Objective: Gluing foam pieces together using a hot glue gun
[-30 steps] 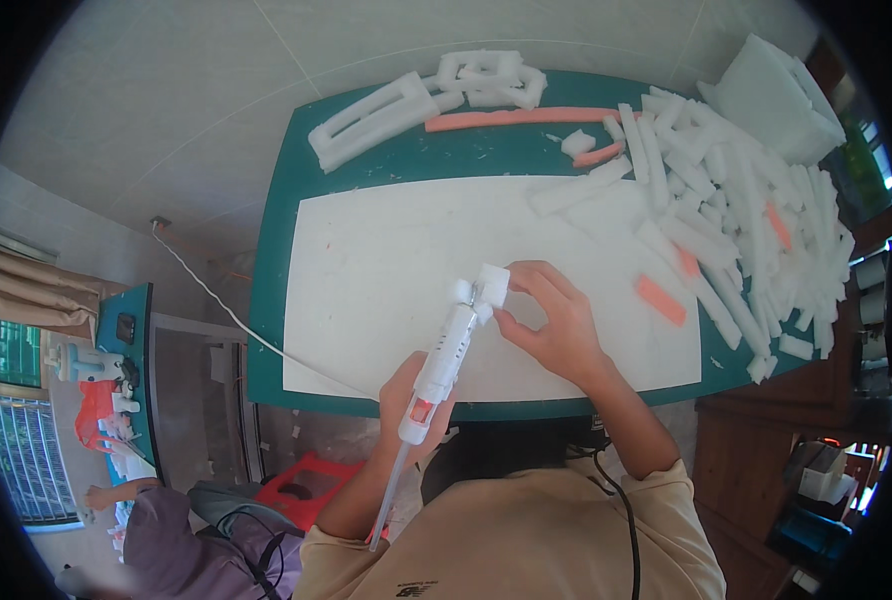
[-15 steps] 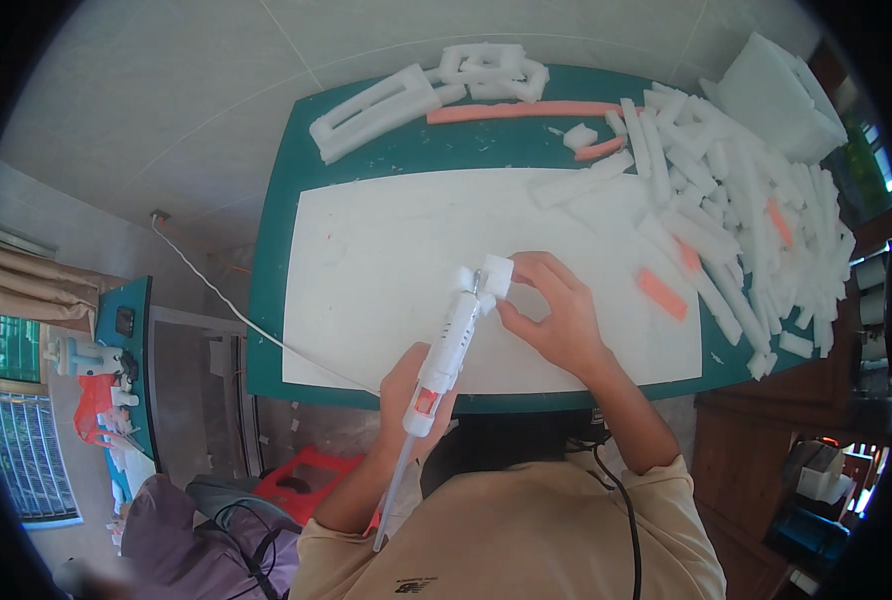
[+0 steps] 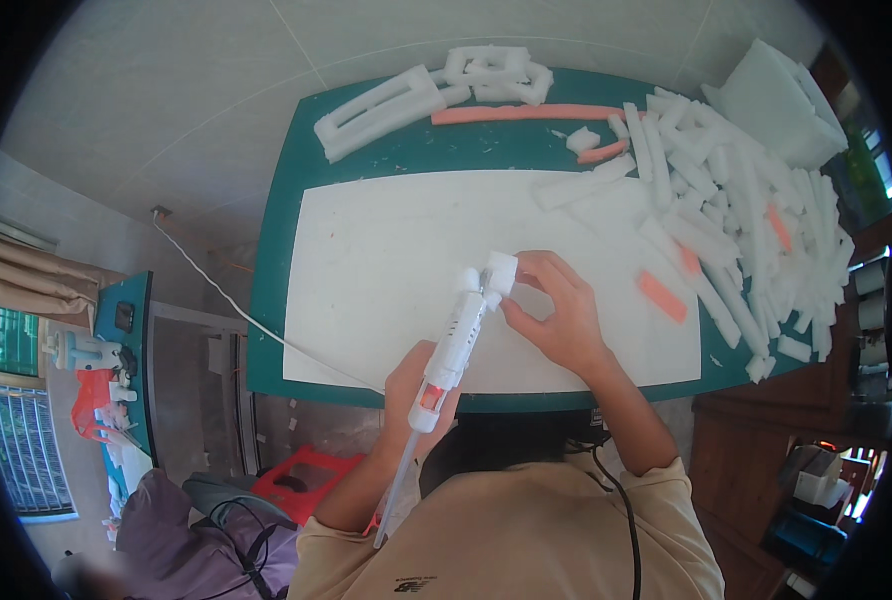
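My left hand (image 3: 413, 392) is wrapped round a white glue gun (image 3: 454, 350), with a long translucent glue stick (image 3: 396, 490) sticking out of its back end toward my body. In the fingertips of my right hand (image 3: 563, 312) is a small white foam piece (image 3: 501, 272), pinched between thumb and fingers. The gun's nozzle end points up and away, right against the foam piece. Whether glue is coming out is too small to tell. Both hands are above a large white sheet (image 3: 386, 240) on the green table.
Loose white foam strips (image 3: 706, 190) are heaped at the right, with a large foam block (image 3: 781, 100) behind. Pink pieces (image 3: 661, 296) lie nearby. Foam frames (image 3: 381, 110) and a long pink strip (image 3: 526, 113) line the back. A white cord (image 3: 226, 295) crosses the left edge. A person in purple (image 3: 181, 530) is at lower left.
The glue gun and the foam piece have shifted slightly to the right. The foam piece sits closer over the nozzle, hiding the metal that showed before. Both hands keep their grip.
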Tool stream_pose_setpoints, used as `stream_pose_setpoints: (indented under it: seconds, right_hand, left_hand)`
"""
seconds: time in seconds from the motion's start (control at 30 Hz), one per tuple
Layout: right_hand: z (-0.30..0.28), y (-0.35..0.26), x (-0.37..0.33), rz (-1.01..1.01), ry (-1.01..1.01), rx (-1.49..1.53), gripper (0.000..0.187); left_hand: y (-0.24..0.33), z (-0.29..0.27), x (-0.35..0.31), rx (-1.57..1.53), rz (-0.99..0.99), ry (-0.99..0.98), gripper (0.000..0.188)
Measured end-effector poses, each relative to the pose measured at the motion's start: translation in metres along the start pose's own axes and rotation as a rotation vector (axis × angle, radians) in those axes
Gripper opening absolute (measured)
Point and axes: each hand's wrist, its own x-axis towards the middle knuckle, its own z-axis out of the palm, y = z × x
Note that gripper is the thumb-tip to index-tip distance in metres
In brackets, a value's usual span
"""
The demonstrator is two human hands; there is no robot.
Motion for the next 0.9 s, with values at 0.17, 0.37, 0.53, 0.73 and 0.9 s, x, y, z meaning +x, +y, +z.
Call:
stream_pose_setpoints:
  seconds: [0.17,0.37,0.53,0.73,0.9]
  right_hand:
    - [0.0007,0.0005,-0.0007,0.0,0.002,-0.004,0.036]
    - [0.0012,-0.0005,0.0003,0.007,0.011,-0.002,0.035]
    - [-0.0007,-0.0012,0.0003,0.041,-0.009,0.006,0.034]
    - [-0.0009,-0.0007,-0.0002,0.052,-0.01,0.01,0.033]
    - [-0.0028,-0.0032,0.0006,0.083,-0.022,0.005,0.032]
  left_hand:
    - [-0.0019,0.0008,-0.0006,-0.013,-0.002,0.0,0.012]
    - [-0.0024,0.0013,-0.0001,-0.01,0.003,-0.002,0.013]
    - [-0.0039,0.0024,-0.0004,-0.016,0.007,-0.004,0.015]
    - [-0.0044,0.0019,0.0004,-0.013,0.016,-0.028,0.017]
    - [-0.0062,0.0045,0.0013,-0.028,0.065,-0.014,0.012]
